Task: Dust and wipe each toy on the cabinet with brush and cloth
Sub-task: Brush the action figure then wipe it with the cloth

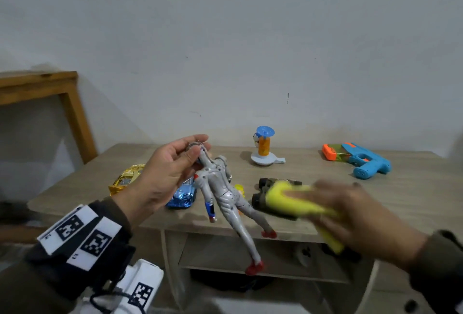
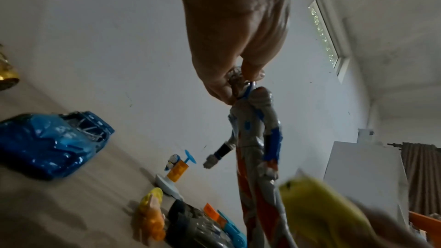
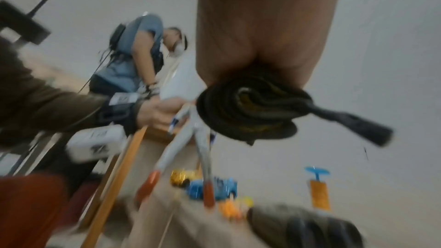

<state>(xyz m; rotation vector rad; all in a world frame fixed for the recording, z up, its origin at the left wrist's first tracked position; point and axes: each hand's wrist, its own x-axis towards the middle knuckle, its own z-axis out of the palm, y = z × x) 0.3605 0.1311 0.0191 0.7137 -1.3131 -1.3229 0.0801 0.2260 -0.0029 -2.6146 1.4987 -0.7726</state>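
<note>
A silver action figure [image 1: 225, 195] with red feet and blue forearms hangs tilted over the front edge of the cabinet [image 1: 390, 203]. My left hand [image 1: 198, 147] pinches it by the head between thumb and fingers, which the left wrist view shows close up on the figure [image 2: 253, 129]. My right hand [image 1: 325, 203], blurred, grips a folded yellow cloth [image 1: 288, 201] just right of the figure's legs. In the right wrist view the cloth [image 3: 245, 110] looks dark and rolled, with a black brush end [image 3: 358, 129] sticking out beside it.
On the cabinet lie a gold car [image 1: 126, 178], a blue car [image 1: 183, 194], dark binoculars [image 1: 260, 195], a small yellow toy [image 1: 240, 189], a spinner toy [image 1: 264, 148] and a blue-orange water gun [image 1: 360, 160]. A wooden frame [image 1: 72, 113] stands left. Another person [image 3: 140, 59] is behind.
</note>
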